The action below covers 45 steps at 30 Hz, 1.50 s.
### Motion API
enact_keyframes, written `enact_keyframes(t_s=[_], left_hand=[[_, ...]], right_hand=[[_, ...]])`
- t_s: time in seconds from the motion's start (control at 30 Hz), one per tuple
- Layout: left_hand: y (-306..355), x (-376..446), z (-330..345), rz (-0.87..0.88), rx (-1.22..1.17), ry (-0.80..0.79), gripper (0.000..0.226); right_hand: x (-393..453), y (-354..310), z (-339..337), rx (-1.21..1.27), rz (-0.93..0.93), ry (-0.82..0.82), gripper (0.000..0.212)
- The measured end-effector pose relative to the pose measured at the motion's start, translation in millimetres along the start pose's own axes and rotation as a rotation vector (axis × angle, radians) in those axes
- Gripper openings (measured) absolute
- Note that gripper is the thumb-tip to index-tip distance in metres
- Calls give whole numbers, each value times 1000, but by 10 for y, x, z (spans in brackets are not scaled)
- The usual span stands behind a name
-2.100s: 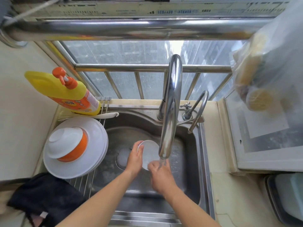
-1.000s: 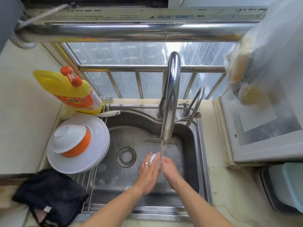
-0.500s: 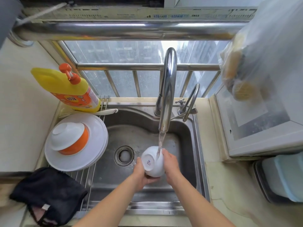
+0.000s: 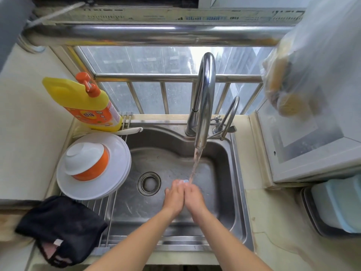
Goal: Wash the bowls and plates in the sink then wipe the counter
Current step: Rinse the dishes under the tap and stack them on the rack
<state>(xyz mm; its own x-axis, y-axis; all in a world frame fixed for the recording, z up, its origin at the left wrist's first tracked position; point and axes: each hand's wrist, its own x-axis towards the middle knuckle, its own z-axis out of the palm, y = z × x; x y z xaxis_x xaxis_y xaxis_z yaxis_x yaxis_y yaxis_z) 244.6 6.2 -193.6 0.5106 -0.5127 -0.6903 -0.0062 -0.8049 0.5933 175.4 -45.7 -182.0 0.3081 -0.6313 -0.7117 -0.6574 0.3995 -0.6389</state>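
In the steel sink (image 4: 224, 173), my left hand (image 4: 174, 196) and my right hand (image 4: 194, 195) are pressed side by side under the running water from the tall tap (image 4: 205, 98). They wrap a small white bowl (image 4: 183, 181); only a pale sliver shows at my fingertips, where the stream lands. On the rack to the left, white plates (image 4: 109, 182) lie stacked with an orange-and-white bowl (image 4: 88, 163) upside down on top.
A yellow dish soap bottle (image 4: 86, 104) stands at the sink's back left corner. A black cloth (image 4: 60, 225) lies on the front left counter. A small second tap (image 4: 228, 118) stands right of the main one. A pale blue tub (image 4: 338, 206) sits at the far right.
Half a second ago the bowl was held upside down in plain view between my hands. Now my hands have closed over it and sit slightly lower under the stream.
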Motion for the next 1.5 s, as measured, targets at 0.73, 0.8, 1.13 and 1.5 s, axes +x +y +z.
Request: enact_keyframes(t_s=[0.73,0.8,1.13,1.5], left_hand=[[930,-679,-894,-27,-346,-232,70],[983,-705,-893,47,-303,-116,68],[957,-592,-968,431,671,278,54],[1141,-424,-937,664,1056,271,104]], right_hand=[[-364,-1243,-942,-220,-332,316,21],[-340,-1445,-1016,-64,-235,344,26],[-135,-1682,-1173,44,-531,422,23],[147,-1574,-1286,-155,-582,341,33]])
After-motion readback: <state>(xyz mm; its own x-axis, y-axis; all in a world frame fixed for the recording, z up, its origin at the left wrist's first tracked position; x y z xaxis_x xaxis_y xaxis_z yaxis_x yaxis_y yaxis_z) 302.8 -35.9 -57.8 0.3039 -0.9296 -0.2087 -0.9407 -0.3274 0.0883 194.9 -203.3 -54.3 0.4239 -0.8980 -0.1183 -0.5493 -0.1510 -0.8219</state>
